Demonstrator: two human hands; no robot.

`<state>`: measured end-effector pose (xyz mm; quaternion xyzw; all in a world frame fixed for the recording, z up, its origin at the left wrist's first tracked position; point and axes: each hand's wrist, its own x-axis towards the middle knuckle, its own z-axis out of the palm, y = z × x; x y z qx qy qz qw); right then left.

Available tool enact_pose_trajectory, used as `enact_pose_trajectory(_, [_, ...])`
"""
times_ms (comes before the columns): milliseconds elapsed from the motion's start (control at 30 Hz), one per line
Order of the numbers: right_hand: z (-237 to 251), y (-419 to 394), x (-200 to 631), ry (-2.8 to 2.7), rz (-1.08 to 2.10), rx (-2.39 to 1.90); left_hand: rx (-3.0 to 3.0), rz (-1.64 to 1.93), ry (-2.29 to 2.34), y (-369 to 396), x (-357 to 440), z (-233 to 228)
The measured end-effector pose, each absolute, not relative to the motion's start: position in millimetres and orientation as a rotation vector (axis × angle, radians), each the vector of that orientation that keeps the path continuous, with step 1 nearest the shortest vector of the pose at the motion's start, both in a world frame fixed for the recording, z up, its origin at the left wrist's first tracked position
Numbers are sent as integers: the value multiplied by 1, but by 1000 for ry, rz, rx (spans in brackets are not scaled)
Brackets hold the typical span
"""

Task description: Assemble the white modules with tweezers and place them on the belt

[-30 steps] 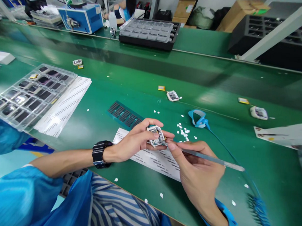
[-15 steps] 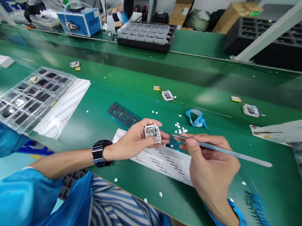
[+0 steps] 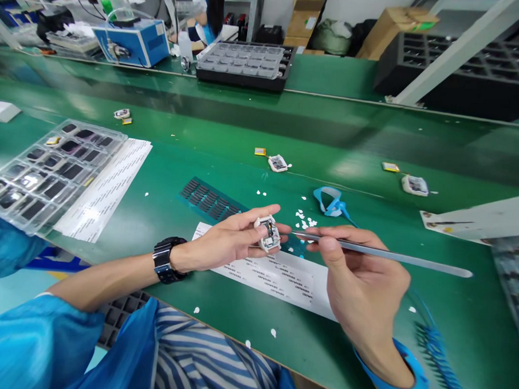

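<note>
Near the middle of the frame, the left hand (image 3: 227, 244) is holding a small white square case with tiny parts inside (image 3: 268, 234), and its fingers are closing around the case with the thumb on top. Just to the right, the right hand (image 3: 362, 291) is pinching long thin silver metal tweezers (image 3: 381, 254) between the thumb and the first fingers, and the pointy tip is sitting right beside the case, almost touching it. The left wrist is wearing a black wristwatch (image 3: 164, 260), and the right wrist is wearing a blue strap (image 3: 410, 379) at the lower right. Under the hands, a white paper sheet with rows of small print (image 3: 281, 278) is lying on the green table mat (image 3: 227, 141). Little white scraps (image 3: 305, 219) are lying just above the tweezers, near a blue loop of strap with a cord (image 3: 330, 200). At the left of the frame, a clear plastic tray with many dark square parts (image 3: 45, 171) is resting partly on another printed white sheet (image 3: 109, 188). Higher up in the middle, one more small white case (image 3: 278, 163) is lying beside a small yellow piece (image 3: 260, 151). At the upper left, a blue box machine (image 3: 132, 40) is standing
</note>
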<state>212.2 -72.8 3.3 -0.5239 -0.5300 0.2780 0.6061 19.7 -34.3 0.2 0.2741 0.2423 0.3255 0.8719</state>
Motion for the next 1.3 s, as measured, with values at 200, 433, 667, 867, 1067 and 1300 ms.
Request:
enact_pose_trajectory(200, [4, -82, 205, -1342, 631, -1159, 799, 732, 540, -36, 18, -4])
enact_pose_trajectory(433, [-2, -88, 201, -1388, 508, -1093, 926, 770, 536, -37, 16, 3])
enact_pose_trajectory(667, [-3, -88, 202, -1388, 485, -1065, 935, 770, 503, -38, 16, -2])
enact_pose_trajectory(867, [-1, -91, 200, -1345, 521, -1129, 937, 761, 525, -39, 16, 1])
enact_pose_trajectory(1067, [0, -91, 197, -1293, 549, -1169, 913, 767, 522, -39, 17, 2])
enact_pose_trajectory(1300, [-1, -92, 196, -1268, 578, -1175, 887, 781, 483, -39, 17, 2])
